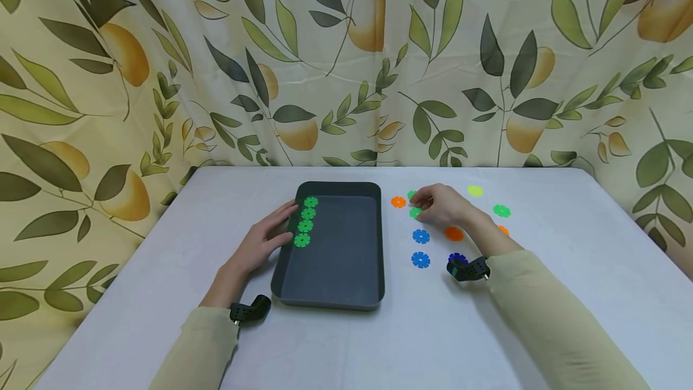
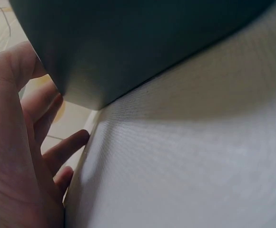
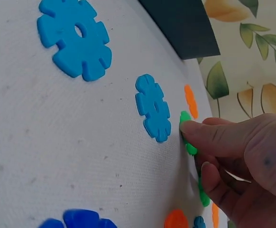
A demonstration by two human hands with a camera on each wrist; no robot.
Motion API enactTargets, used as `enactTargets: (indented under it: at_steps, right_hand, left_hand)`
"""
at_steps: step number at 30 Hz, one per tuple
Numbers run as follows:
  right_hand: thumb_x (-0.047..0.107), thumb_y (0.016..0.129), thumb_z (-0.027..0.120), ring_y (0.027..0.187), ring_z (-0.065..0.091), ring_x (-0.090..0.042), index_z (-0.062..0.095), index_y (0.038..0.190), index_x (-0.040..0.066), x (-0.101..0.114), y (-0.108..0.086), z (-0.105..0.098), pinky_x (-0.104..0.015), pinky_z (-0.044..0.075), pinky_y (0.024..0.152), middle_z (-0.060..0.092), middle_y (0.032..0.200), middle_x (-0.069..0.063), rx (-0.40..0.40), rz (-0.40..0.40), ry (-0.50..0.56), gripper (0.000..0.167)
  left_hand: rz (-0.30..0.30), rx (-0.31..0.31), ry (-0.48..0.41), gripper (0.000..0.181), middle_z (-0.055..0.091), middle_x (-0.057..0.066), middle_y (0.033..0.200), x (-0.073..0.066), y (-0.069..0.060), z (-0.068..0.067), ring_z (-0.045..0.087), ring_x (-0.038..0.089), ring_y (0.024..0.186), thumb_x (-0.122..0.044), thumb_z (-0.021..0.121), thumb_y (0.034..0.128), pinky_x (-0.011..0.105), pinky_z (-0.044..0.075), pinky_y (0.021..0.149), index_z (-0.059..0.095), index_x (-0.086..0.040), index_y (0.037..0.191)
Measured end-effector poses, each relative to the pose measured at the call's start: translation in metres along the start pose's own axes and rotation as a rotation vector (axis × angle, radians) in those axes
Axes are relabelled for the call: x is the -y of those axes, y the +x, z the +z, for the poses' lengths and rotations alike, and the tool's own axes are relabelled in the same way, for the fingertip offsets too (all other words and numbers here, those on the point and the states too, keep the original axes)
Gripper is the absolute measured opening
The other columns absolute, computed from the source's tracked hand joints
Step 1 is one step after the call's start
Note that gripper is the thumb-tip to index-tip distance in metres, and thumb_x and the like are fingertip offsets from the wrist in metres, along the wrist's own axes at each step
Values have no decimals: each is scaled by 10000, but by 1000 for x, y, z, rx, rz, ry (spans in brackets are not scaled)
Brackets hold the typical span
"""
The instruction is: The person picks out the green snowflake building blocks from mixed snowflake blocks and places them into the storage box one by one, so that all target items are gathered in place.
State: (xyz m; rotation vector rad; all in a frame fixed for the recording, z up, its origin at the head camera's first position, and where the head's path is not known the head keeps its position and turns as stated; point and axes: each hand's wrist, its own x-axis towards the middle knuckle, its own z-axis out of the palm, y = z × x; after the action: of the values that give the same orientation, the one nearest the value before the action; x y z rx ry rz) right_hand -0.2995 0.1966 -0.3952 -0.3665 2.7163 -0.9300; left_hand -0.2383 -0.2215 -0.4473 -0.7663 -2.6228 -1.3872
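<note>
Left hand (image 1: 261, 241), fingers spread, touches gray tray (image 1: 346, 257); right hand (image 1: 446, 206) touches green notched disc (image 3: 191, 148), whether pinching I can't tell; shallow hold might slip.

A cream curtain (image 1: 335, 71) printed with green leaves (image 1: 452, 20) and orange fruit (image 1: 370, 20) hangs at the back. In front of it, a white cloth (image 1: 574, 227) lies spread flat.

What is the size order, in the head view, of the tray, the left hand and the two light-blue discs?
1. Tray
2. Left hand
3. Upper light-blue disc and lower light-blue disc: look too alike to rank
</note>
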Motion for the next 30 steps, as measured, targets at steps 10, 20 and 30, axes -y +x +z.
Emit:
enactTargets:
  at_steps: [10, 20, 30]
  right_hand:
    - [-18, 888, 721, 1042, 525, -340, 686, 1232, 21, -1, 0, 3, -464, 474, 966, 608, 1145, -169, -23, -18, -8, 348]
    - [7, 885, 734, 972, 553, -310, 729, 1168, 29, 0, -4, 5, -448, 490, 909, 667, 1063, -129, -45, -75, -61, 284]
    - [-18, 905, 692, 1020, 575, -325, 721, 1189, 36, 1, -8, 4, -501, 481, 977, 677, 1137, -151, -17, -112, -72, 290]
  left_hand:
    - [0, 0, -2, 571, 317, 24, 1629, -1, 0, 1, 233, 233, 1505, -135, 598, 998, 549, 170, 1188, 429, -80, 1541]
    - [-10, 0, -2, 567, 316, 14, 1629, -1, 0, 0, 230, 232, 1506, -139, 594, 999, 543, 167, 1191, 432, -78, 1539]
    - [-3, 0, -2, 568, 319, 21, 1628, -1, 0, 0, 233, 233, 1504, -131, 599, 997, 540, 172, 1190, 434, -74, 1537]
